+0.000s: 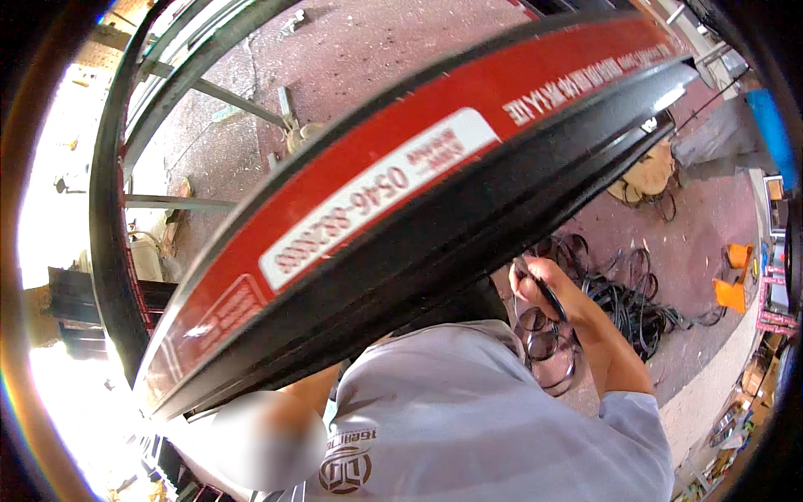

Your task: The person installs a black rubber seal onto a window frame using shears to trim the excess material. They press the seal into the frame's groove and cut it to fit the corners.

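A long black frame profile with red printed film and a white label crosses the view at a slant, from lower left to upper right. My right hand is beside its lower edge, right of my body. Its fingers are closed round a black, curved, strip-like piece. The profile hides my left hand; only part of my left forearm shows beneath it. Behind my right forearm, a tangled heap of black strips lies on the floor, with loose loops reaching towards my body.
Metal framework with a dark upright stands at the left. An orange object and a round, wood-coloured piece are on the reddish floor at the right. Boxes and clutter line the far right edge. Strong glare washes out the left side.
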The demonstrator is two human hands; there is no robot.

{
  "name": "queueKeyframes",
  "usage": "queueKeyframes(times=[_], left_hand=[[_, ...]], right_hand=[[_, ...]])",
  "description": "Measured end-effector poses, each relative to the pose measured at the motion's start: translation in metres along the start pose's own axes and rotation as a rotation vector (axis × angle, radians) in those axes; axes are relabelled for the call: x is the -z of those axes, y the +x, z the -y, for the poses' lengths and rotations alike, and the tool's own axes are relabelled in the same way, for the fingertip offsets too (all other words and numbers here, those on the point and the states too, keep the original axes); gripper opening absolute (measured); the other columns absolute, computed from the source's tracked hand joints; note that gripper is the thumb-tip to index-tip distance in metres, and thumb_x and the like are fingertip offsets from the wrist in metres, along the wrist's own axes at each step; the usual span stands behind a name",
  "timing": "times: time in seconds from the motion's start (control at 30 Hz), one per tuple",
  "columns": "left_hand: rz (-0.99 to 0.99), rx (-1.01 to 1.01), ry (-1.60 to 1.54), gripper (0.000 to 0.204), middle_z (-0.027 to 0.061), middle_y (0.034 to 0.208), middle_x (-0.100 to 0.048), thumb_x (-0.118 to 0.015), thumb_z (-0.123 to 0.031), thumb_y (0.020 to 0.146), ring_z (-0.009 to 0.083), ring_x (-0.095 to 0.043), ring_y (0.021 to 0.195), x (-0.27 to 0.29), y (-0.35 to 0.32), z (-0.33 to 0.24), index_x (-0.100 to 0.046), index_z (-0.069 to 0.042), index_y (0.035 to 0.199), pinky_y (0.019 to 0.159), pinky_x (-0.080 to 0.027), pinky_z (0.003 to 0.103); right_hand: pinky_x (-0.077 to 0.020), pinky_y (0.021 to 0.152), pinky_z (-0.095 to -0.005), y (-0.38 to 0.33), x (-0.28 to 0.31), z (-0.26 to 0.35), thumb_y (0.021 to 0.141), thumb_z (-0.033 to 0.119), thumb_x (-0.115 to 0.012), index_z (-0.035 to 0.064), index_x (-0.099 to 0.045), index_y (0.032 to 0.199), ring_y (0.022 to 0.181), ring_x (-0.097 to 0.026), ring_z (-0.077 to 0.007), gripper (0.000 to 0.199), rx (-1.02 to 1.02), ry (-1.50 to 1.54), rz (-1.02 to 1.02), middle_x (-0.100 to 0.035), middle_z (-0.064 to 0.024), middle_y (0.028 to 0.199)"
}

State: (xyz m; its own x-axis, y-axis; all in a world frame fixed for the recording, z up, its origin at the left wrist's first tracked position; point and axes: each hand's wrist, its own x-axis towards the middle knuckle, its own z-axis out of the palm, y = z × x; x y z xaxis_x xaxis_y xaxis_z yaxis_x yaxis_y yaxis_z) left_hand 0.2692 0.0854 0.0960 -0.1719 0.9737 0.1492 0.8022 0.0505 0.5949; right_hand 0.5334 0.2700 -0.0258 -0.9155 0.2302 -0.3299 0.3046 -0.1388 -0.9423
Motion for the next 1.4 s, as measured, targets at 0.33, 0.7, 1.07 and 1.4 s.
queueKeyframes(times=[0.33, 0.7, 1.07, 1.4], left_hand=[[-0.099, 0.237, -0.515, 0.013, 0.0078, 0.105, -0.079, -0.073, -0.007, 0.096, 0.0213, -0.074, 0.101, -0.021, 0.003, -0.006, -0.078, -0.005, 0.108, 0.090, -0.058, 0.033], [-0.487, -0.357, 1.242, 0.057, 0.0052, 0.161, -0.047, -0.053, -0.048, 0.106, 0.0346, -0.049, 0.144, -0.057, -0.096, 0.067, -0.045, -0.029, 0.159, 0.118, -0.043, 0.047], [-0.090, -0.108, 0.234, 0.043, 0.0071, 0.138, -0.061, -0.064, -0.036, 0.100, 0.0289, -0.060, 0.120, -0.023, -0.071, 0.032, -0.060, -0.019, 0.140, 0.099, -0.050, 0.041], [-0.018, 0.039, -0.150, 0.031, 0.0087, 0.117, -0.073, -0.075, -0.025, 0.095, 0.0237, -0.070, 0.099, -0.009, -0.055, 0.030, -0.073, -0.011, 0.122, 0.081, -0.057, 0.035]], right_hand=[[-0.0382, 0.051, -0.0388, -0.009, -0.016, 0.055, 0.096, 0.062, -0.067, 0.0025, -0.055, 0.080, 0.052, -0.047, -0.0199, 0.063, 0.021, -0.201, 0.190, -0.045, -0.0096, 0.059], [-0.0393, 0.052, -0.0434, 0.003, -0.019, 0.079, 0.093, 0.064, -0.070, 0.0007, -0.058, 0.075, 0.053, -0.049, -0.0318, 0.067, -0.016, -0.401, 0.271, -0.046, -0.0188, 0.059], [-0.0378, 0.052, -0.0445, 0.007, -0.030, 0.089, 0.092, 0.070, -0.067, -0.0014, -0.059, 0.073, 0.052, -0.045, -0.0350, 0.074, 0.028, -0.425, 0.219, -0.042, -0.0199, 0.057], [-0.0394, 0.051, -0.0454, 0.004, -0.028, 0.083, 0.093, 0.073, -0.063, -0.0026, -0.061, 0.074, 0.050, -0.046, -0.0328, 0.078, -0.008, -0.391, 0.248, -0.043, -0.0185, 0.056]])
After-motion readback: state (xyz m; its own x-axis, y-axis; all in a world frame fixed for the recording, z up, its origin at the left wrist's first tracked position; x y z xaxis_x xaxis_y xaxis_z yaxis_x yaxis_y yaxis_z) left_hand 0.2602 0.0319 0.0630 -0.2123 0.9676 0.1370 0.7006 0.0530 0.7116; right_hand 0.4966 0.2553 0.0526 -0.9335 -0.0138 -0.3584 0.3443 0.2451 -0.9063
